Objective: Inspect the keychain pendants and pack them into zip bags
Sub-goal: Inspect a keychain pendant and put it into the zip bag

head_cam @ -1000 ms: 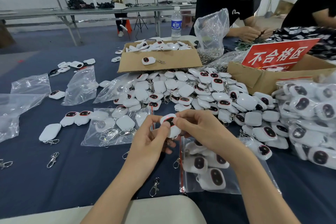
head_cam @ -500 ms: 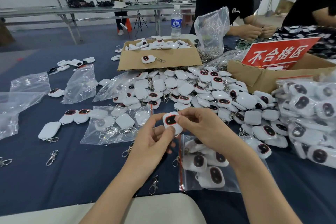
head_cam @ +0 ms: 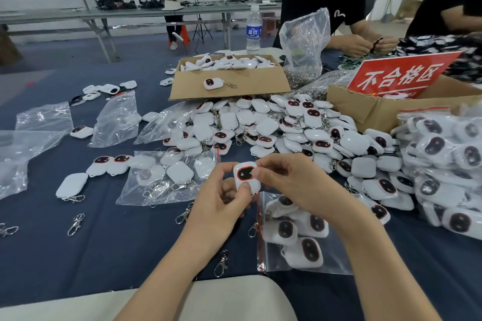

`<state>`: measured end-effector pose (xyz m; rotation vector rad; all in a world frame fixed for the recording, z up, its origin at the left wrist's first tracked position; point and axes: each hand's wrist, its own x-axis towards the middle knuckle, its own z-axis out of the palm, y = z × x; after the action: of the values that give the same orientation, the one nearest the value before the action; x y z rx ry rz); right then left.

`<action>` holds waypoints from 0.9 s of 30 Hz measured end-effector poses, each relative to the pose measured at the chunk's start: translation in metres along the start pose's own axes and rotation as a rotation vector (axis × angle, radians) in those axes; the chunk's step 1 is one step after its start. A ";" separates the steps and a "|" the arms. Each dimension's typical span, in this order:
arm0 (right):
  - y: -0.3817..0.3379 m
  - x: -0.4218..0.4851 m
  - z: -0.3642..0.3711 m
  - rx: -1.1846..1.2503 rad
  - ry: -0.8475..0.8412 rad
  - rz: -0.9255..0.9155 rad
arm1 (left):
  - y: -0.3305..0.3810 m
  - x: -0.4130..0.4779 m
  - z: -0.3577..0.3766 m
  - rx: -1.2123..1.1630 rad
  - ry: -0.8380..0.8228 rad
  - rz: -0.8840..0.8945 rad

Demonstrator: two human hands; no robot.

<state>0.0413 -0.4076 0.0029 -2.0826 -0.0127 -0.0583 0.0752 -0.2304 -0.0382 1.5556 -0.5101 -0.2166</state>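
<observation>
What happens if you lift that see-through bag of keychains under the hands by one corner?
It would probably sag and flop: the zip bag is thin, wrinkled film. The pendants inside lie loose, so they would likely slide to the low end. It may feel fairly light; they look like small plastic shells.

Near, white pendant [head_cam: 246, 174] with black, red-rimmed face; navy table [head_cam: 117, 247]; clear zip bags [head_cam: 336, 250] edged red; brown cardboard boxes [head_cam: 260, 83]; far right, red sign [head_cam: 399, 75] with white characters; silver clasps [head_cam: 75, 224].
</observation>
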 end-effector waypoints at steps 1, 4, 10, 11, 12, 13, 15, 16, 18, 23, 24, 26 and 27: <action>0.000 0.000 0.000 0.005 0.000 -0.002 | -0.001 0.000 0.001 0.009 0.010 0.011; 0.002 0.001 -0.003 -0.002 -0.006 -0.013 | -0.005 -0.001 0.000 0.160 0.084 0.108; 0.002 0.000 -0.002 -0.053 -0.023 0.002 | -0.001 -0.003 -0.001 0.482 0.203 0.303; 0.002 0.000 -0.002 -0.053 -0.024 0.002 | -0.001 -0.002 -0.002 0.496 0.204 0.312; 0.002 0.000 -0.002 -0.055 -0.024 0.000 | -0.001 -0.002 -0.002 0.501 0.204 0.321; 0.002 0.000 -0.002 -0.057 -0.023 -0.004 | 0.000 -0.002 -0.001 0.501 0.204 0.331; 0.001 -0.001 -0.002 -0.059 -0.024 -0.012 | 0.002 -0.003 0.000 0.484 0.207 0.341; 0.000 -0.002 -0.002 -0.063 -0.024 -0.015 | 0.003 -0.003 0.000 0.467 0.212 0.329; -0.001 -0.002 -0.002 -0.081 -0.017 -0.027 | 0.002 -0.003 0.000 0.414 0.223 0.252; -0.005 0.001 0.007 -0.079 -0.036 -0.075 | 0.005 -0.002 -0.004 0.077 0.155 0.120; -0.006 0.001 0.010 -0.070 -0.043 -0.076 | 0.007 -0.001 -0.006 0.036 0.146 0.114; -0.007 0.003 0.015 -0.049 -0.049 -0.086 | 0.007 0.001 -0.008 -0.017 0.137 0.098; -0.007 0.003 0.016 -0.041 -0.048 -0.093 | 0.007 0.001 -0.009 -0.039 0.135 0.090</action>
<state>0.0449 -0.3905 0.0016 -2.1230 -0.1386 -0.0652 0.0792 -0.2225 -0.0307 1.4942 -0.4656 -0.0519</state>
